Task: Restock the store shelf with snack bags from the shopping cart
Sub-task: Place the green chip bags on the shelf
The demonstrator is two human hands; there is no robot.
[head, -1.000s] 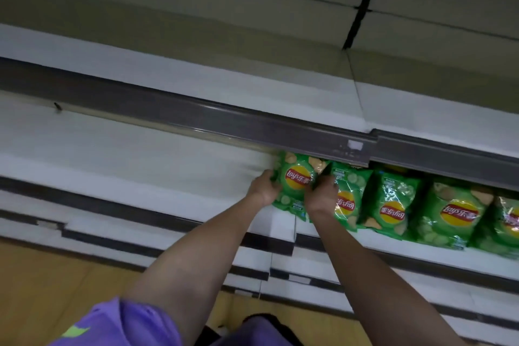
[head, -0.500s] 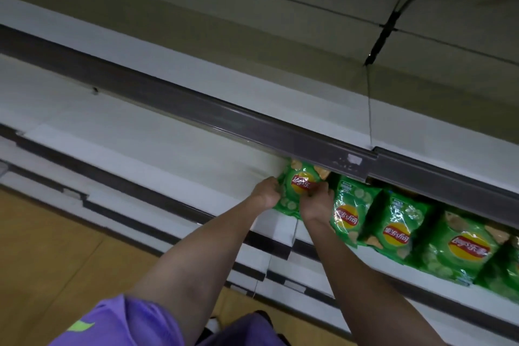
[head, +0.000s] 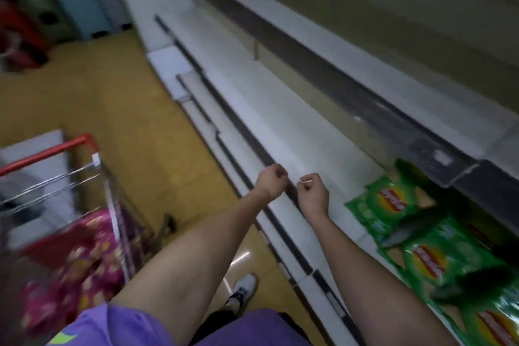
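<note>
A row of green chip bags [head: 393, 202] lies on the white shelf [head: 295, 126] at the right, partly under the grey rail of the shelf above. My left hand [head: 271, 181] and my right hand [head: 313, 191] hover side by side over the shelf's front edge, left of the bags. Both have curled fingers and hold nothing. The shopping cart [head: 47, 153], with a red handle, stands at the lower left and carries pink and red snack bags [head: 84, 247].
The white shelf runs bare to the far left of the green bags. A grey rail [head: 337, 84] fronts the shelf above. Yellow floor [head: 98, 98] lies between cart and shelving. Blurred blue and red objects stand at the aisle's far end.
Both hands have let go of the green bag on the shelf and drawn back to the left. The view has swung left, bringing the cart into sight.
</note>
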